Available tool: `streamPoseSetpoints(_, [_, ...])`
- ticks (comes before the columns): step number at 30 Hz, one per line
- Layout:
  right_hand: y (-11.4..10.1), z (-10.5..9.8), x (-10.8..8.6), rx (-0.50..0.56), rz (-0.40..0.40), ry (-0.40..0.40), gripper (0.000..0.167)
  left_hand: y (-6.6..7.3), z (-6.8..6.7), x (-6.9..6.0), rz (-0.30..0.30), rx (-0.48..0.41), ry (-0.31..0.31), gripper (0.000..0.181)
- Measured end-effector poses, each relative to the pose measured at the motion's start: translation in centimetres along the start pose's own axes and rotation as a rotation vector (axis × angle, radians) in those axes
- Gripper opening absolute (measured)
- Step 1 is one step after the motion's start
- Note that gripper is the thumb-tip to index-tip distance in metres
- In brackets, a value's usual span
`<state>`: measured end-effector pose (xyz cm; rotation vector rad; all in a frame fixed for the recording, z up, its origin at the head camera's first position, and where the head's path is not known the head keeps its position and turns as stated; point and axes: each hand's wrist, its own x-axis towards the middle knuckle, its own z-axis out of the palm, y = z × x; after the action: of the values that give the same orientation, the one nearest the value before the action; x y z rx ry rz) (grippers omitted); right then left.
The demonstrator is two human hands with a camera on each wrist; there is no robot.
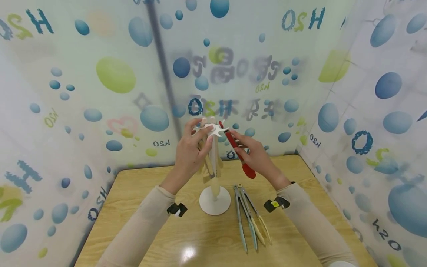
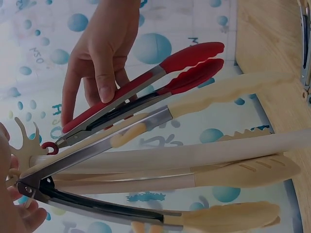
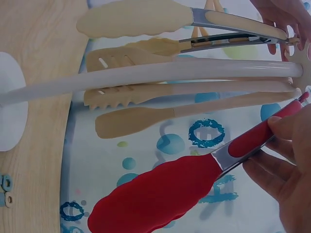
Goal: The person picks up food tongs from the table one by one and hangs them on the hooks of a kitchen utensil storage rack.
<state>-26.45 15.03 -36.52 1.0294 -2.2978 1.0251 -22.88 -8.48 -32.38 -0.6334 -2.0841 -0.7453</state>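
Note:
A white utensil stand (image 1: 207, 205) with a hooked top (image 1: 218, 129) rises from the table. My left hand (image 1: 190, 150) holds that top, thumb and fingers around its edge. To its right, my right hand (image 1: 255, 154) grips red-tipped tongs (image 3: 160, 194) by the handle, tips hanging down. In the left wrist view, the ring of the red tongs is close to a hook; whether it is on the hook I cannot tell. Cream-tipped tongs (image 2: 228, 92) hang open from the stand. A slotted turner (image 3: 126, 57) and other cream utensils hang around the pole (image 3: 146, 73).
Two more tongs, one with light blue tips (image 1: 242, 237) and one with cream tips (image 1: 265, 228), lie on the wooden table (image 1: 150, 222) right of the stand's base. Printed curtains (image 1: 83, 141) with bubbles and lettering surround the table. A white round edge (image 1: 341, 264) shows at bottom right.

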Motion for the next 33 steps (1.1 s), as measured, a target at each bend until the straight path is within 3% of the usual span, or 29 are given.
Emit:
streamPoseSetpoints(13, [0.4,2.0,-0.5,0.206,0.073,0.016,0.066,0.0,-0.1,0.1,0.002,-0.01,0.006,0.03])
streamPoseSetpoints(21, [0.5,3.2,-0.6,0.249,0.062,0.052,0.064,0.1,-0.1,0.1,-0.013,-0.006,-0.004,0.03])
streamPoseSetpoints(28, [0.3,4.3,-0.5,0.296,0.103,0.096,0.063,0.0,0.0,0.0,-0.008,-0.023,-0.002,0.03])
streamPoseSetpoints(33, [-1.0,4.4,-0.4,0.321,0.11,0.1,0.062,0.0,0.0,0.0,-0.009,-0.019,-0.003,0.03])
